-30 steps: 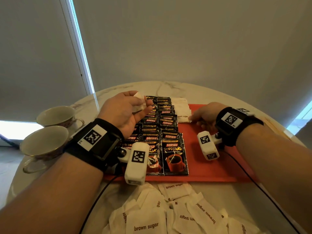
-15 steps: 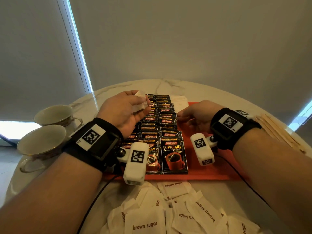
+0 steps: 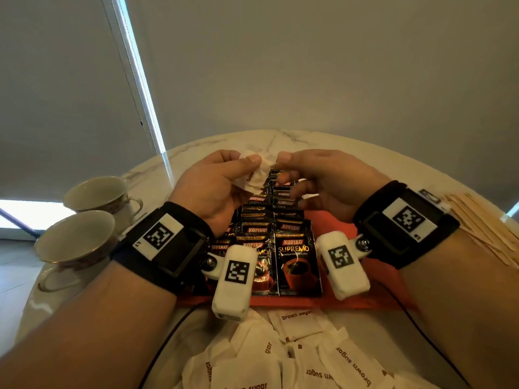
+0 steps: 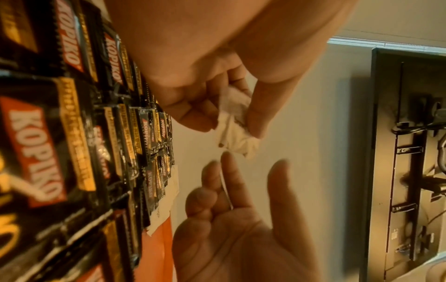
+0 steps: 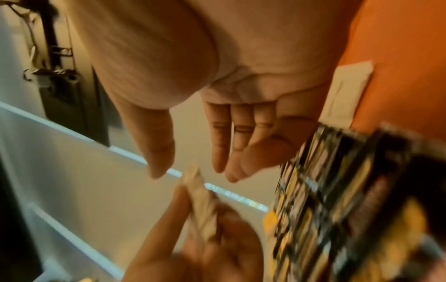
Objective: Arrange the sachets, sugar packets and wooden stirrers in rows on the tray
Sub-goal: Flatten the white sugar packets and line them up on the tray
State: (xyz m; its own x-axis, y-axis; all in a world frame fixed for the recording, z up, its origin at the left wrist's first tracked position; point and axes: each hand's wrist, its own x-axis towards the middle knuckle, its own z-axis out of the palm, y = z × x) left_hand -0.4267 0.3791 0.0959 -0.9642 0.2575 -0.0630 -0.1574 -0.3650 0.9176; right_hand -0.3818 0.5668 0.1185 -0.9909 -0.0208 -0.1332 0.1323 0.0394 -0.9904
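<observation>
My left hand (image 3: 252, 167) pinches a small crumpled bunch of white sugar packets (image 3: 259, 175) above the far end of the red tray (image 3: 334, 223). My right hand (image 3: 286, 169) is open beside it, thumb and fingers straight and spread just short of the sugar packets (image 4: 236, 133). In the right wrist view the right hand (image 5: 190, 164) holds nothing. Black Kopiko coffee sachets (image 3: 297, 262) lie in two overlapping columns down the tray's left half. A white sugar packet (image 5: 347, 89) lies flat on the tray to the right of them.
Several loose brown sugar packets (image 3: 303, 360) are heaped on the marble table in front of the tray. Wooden stirrers (image 3: 477, 220) lie in a pile at the right edge. Two teacups (image 3: 75, 237) stand at the left. Wrist-camera cables trail across the tray's near edge.
My right hand left the white packets on the tray and moved up and left to the bunch in my left hand. The left hand rose a little, still pinching the packets.
</observation>
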